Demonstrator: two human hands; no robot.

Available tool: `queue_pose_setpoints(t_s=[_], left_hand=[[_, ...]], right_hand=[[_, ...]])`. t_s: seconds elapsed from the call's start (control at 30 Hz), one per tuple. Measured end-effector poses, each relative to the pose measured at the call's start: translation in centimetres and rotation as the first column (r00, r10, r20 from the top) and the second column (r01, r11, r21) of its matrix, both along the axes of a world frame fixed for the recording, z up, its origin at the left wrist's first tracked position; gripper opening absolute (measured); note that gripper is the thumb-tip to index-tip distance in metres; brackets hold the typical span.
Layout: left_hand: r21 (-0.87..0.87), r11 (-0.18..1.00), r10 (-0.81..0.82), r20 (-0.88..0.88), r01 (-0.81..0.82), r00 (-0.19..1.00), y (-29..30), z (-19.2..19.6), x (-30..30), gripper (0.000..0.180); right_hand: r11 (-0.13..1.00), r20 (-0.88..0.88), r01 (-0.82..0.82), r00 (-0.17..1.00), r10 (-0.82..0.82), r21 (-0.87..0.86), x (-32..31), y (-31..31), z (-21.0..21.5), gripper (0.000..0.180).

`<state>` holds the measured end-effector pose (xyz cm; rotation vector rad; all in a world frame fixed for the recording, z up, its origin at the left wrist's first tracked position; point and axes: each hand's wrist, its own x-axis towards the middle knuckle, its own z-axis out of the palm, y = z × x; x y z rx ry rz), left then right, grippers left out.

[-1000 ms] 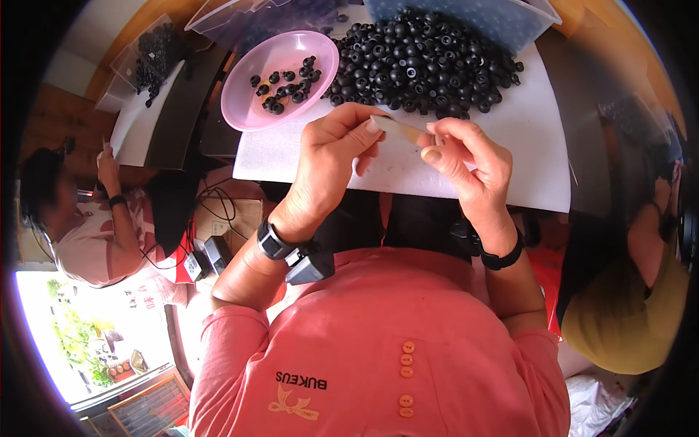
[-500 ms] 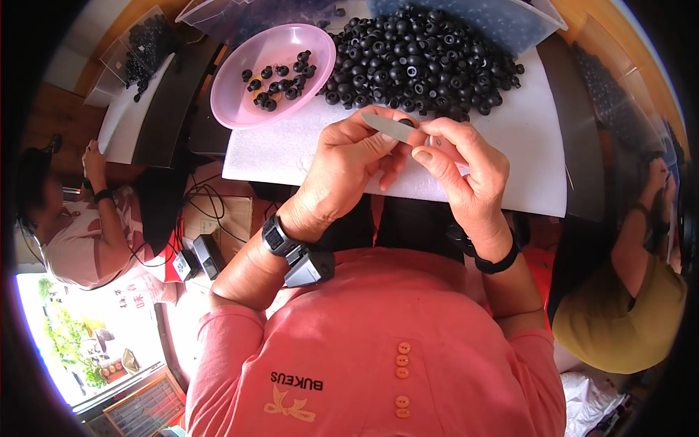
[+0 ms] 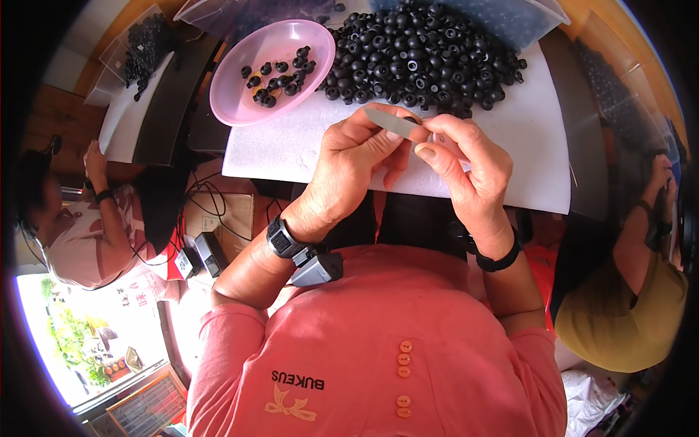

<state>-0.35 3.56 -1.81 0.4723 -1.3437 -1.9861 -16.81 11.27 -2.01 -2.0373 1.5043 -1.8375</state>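
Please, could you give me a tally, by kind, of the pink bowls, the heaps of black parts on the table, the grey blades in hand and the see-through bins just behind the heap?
Pink bowl: 1
Heap of black parts: 1
Grey blade: 1
See-through bins: 2
Total: 5

Wide fisheye view from the left of two head-worn cameras, directed steeply downward at close range. The field centres just wristward of the left hand (image 3: 357,156) and right hand (image 3: 473,160); a pink shirt (image 3: 342,320) fills the foreground below them, and a white sheet (image 3: 535,156) extends beyond the fingertips.
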Motion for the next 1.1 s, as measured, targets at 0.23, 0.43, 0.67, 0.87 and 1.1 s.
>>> queue_pose_setpoints(t_s=[0.23,0.43,0.67,0.87,1.1], left_hand=[[-0.022,1.0,0.006,0.029,-0.006,1.0,-0.2,0.1,-0.1,0.017],[-0.053,0.999,0.009,0.098,-0.004,0.995,-0.6,-0.2,0.1,0.015],[0.048,0.999,-0.013,0.127,0.007,0.992,-0.6,0.8,-0.2,0.02],[0.035,0.998,0.043,0.089,-0.046,0.995,-0.2,1.4,0.5,0.018],[-0.729,0.603,0.651,0.215,-0.325,0.728,-6.8,4.3,5.7,0.017]], right_hand=[[1.0,-0.001,-0.008,1.0,0.008,0.012,0.0,0.0,0.1,0.025],[0.993,0.113,-0.055,0.993,0.043,0.106,0.1,0.0,0.1,0.023],[0.977,0.427,-0.056,0.903,-0.037,0.204,-0.2,0.4,0.7,0.021],[0.991,0.523,-0.072,0.853,0.004,0.11,-0.6,0.6,0.1,0.026],[0.989,0.62,-0.149,0.774,0.131,-0.024,-1.4,1.1,-0.3,0.025]])
